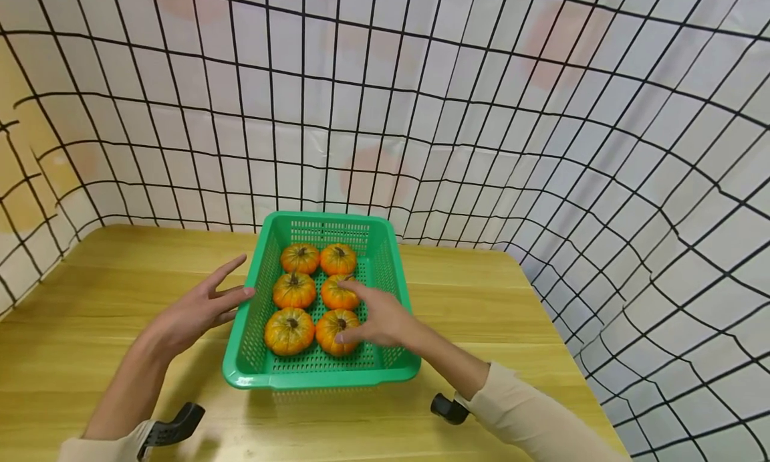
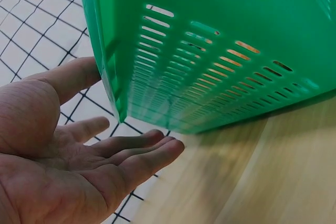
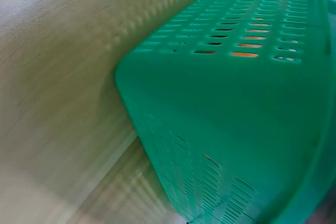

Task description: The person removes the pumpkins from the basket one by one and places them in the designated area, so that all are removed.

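Several small orange pumpkins (image 1: 290, 331) stand in two columns inside a green plastic basket (image 1: 325, 379). At the basket's left side is my left hand (image 1: 191, 315), fingers spread; in the left wrist view its thumb touches the rim and the other fingers are stretched out beneath. My right hand (image 1: 385, 318) reaches over the right wall, with thumb and forefinger spread apart. Its thumb overlaps the front right pumpkin (image 1: 327, 332), and its forefinger overlaps the middle right pumpkin (image 1: 332, 293). In the right wrist view the basket's outer wall (image 3: 220, 98) hides this hand.
The basket stands on a wooden table (image 1: 475, 295). A black wire grid (image 1: 421, 101) rises behind the table and along both sides, with pale patterned sheeting behind it. Black wrist mounts (image 1: 174, 427) stick out near both sleeves.
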The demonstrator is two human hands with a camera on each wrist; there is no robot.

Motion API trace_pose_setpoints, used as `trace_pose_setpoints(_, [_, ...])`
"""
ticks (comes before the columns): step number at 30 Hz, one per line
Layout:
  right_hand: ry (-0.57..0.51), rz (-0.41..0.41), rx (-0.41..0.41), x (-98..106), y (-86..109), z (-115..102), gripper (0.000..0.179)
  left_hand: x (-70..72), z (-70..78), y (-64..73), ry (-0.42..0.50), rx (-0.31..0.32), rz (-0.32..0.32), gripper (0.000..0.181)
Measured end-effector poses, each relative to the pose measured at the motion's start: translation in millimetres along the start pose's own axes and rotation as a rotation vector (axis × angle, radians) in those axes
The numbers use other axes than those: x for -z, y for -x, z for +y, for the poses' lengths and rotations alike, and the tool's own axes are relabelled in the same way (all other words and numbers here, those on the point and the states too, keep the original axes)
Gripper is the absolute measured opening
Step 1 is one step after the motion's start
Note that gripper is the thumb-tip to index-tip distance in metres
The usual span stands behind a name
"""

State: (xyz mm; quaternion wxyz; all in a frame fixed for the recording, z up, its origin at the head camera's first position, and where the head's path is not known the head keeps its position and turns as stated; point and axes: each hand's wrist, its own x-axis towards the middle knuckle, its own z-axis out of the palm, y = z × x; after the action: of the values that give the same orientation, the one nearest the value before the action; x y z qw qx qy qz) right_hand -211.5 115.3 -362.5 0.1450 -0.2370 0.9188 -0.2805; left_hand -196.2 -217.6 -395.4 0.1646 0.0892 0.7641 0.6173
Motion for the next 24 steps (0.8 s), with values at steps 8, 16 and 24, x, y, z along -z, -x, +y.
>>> trace_pose_setpoints(8, [0.0, -0.026, -0.022, -6, -4.6, 1, 0.087, 1.3, -2.9, -1.2, 0.019, -0.007, -0.013, 0.086])
trace_pose_setpoints(16, [0.02, -0.046, -0.048, -13, -6.8, 3, 0.086, 3.6, -5.5, -3.1, 0.081, -0.035, -0.038, 0.083])
trace_pose_setpoints(24, [0.032, -0.037, -0.04, -17, -7.5, 6, 0.086, 2.3, -7.2, -5.0, 0.144, -0.06, -0.036, 0.081])
